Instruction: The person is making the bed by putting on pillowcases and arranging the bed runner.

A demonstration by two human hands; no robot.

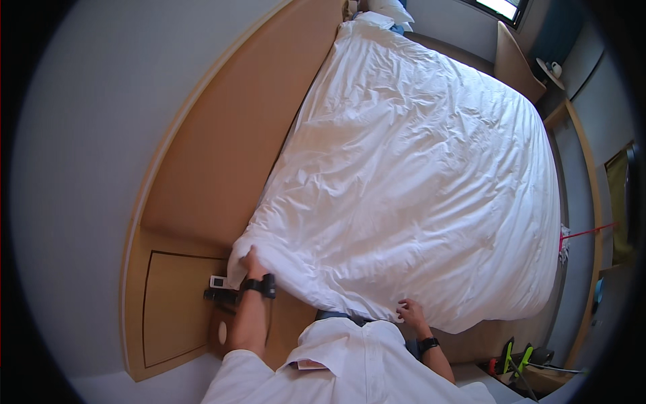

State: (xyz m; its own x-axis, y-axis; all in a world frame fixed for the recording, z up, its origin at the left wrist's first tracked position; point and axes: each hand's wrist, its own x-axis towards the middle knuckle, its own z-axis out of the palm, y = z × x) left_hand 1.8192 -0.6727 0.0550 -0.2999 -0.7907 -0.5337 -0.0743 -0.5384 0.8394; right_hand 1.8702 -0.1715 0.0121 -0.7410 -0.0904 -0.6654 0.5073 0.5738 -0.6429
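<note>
A wrinkled white duvet [404,166] spreads over the bed in front of me. At its near left corner, beside the headboard, my left hand [252,261] grips the fabric; the fingertips are partly hidden in the folds. My right hand [413,312] is at the near edge of the duvet, fingers apart and slightly bent, with nothing held. Whether it touches the fabric I cannot tell. Each wrist wears a black band.
A tan headboard [237,121] runs along the left. Near my left forearm lies a white remote control [218,282]. White pillows [388,12] are piled beyond the far end. A chair [515,65] stands far right; green-and-black tools [517,358] are at lower right.
</note>
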